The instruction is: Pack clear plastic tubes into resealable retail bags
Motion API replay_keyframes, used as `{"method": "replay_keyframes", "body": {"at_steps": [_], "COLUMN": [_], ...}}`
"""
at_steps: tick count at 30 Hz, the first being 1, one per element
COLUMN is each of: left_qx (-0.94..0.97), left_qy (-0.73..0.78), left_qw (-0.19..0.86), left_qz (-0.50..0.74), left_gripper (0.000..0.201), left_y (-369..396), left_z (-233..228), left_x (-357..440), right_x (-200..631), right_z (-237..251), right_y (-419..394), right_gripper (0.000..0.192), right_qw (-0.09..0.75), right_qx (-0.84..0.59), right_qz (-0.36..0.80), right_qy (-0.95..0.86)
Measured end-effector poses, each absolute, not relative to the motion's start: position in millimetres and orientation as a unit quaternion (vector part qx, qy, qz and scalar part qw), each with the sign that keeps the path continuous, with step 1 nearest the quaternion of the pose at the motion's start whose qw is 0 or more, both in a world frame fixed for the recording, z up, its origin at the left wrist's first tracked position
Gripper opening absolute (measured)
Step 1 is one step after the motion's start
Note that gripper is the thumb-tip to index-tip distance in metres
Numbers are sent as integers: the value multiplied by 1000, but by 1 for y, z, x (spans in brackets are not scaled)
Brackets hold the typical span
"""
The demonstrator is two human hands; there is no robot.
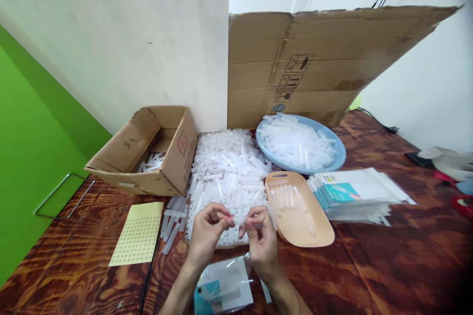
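Observation:
My left hand (210, 229) and my right hand (261, 236) meet over the near part of a heap of translucent white plastic tubes and small ring-like pieces (231, 162). On each hand the thumb and fingertips are pinched together. Whatever lies between them blends into the white heap behind, so I cannot make it out. Just below the hands, a clear plastic packet with a white and teal card (229, 285) lies on the table. To the right, a peach-coloured tray (321, 224) holds several translucent tubes.
An open cardboard box (173, 177) stands at the left with white pieces inside. Before it lie loose tubes (172, 236) and a yellow sticker sheet (136, 236). A blue basin (340, 157) heaped with tubes and stacked packets (354, 192) are at the right. A large cardboard sheet (325, 59) leans behind.

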State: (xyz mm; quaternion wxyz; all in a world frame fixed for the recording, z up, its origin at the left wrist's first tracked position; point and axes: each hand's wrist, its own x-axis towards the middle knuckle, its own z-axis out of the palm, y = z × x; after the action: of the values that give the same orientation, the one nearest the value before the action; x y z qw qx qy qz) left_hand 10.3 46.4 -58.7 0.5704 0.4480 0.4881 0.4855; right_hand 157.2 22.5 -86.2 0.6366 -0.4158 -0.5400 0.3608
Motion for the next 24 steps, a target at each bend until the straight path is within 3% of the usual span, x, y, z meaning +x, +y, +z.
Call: {"method": "replay_keyframes", "body": {"at_steps": [2, 5, 10, 24], "left_qx": [516, 692, 737, 772], "left_qy": [490, 512, 569, 599], "left_qw": [543, 375, 208, 81], "left_qz": [446, 344, 301, 198], "left_gripper": [17, 10, 21, 25], "left_y": [56, 90, 167, 191], "left_z": [-60, -64, -79, -101], "left_x": [4, -10, -27, -29], "right_x": [164, 179, 198, 196], "right_z": [-81, -69, -53, -60], "right_y": [30, 44, 55, 43], "right_gripper": [11, 12, 5, 6], "right_qw": [615, 562, 608, 622], "right_qx": [-404, -402, -448, -448], "right_qz": [300, 228, 286, 356], "right_qy": [-607, -686, -589, -534]}}
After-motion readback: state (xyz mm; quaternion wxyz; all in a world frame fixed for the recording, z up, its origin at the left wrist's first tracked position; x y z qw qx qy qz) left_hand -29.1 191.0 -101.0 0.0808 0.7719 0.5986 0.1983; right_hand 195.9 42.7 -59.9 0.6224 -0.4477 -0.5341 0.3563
